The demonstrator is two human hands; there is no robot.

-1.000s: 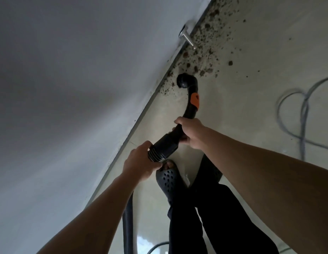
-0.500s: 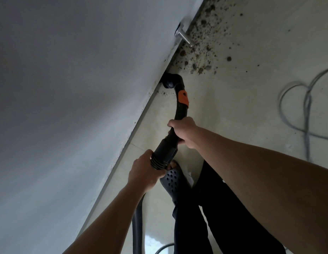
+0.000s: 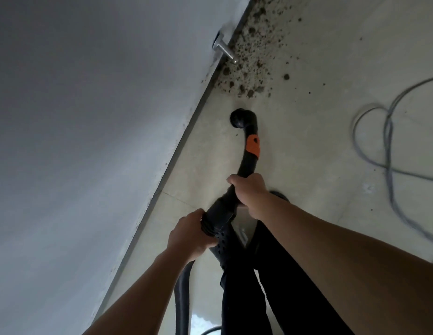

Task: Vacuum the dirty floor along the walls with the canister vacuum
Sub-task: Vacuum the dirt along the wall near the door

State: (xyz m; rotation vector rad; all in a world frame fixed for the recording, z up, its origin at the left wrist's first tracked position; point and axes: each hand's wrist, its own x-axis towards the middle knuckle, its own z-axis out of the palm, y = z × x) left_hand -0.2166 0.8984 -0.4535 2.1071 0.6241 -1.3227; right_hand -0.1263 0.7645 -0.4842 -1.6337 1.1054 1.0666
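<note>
A black vacuum wand [image 3: 248, 163] with an orange band points down at the pale floor; its round nozzle [image 3: 239, 118] sits a short way off the wall's base. My right hand [image 3: 250, 192] grips the wand below the orange band. My left hand [image 3: 192, 234] grips the ribbed cuff where the black hose [image 3: 182, 293] joins the wand. Brown dirt crumbs [image 3: 254, 56] lie thick along the wall beyond the nozzle. The canister is out of view.
A grey-white wall [image 3: 89, 141] fills the left. A metal door stop [image 3: 225, 49] sticks out of it near the dirt. A grey cable [image 3: 389, 151] loops over the floor at right. My dark trouser legs and a perforated shoe [image 3: 225, 247] stand under the hands.
The nozzle, pressed into the wall's base half a second ago, has pulled back out onto the open floor, away from the wall. Both hands keep their grip.
</note>
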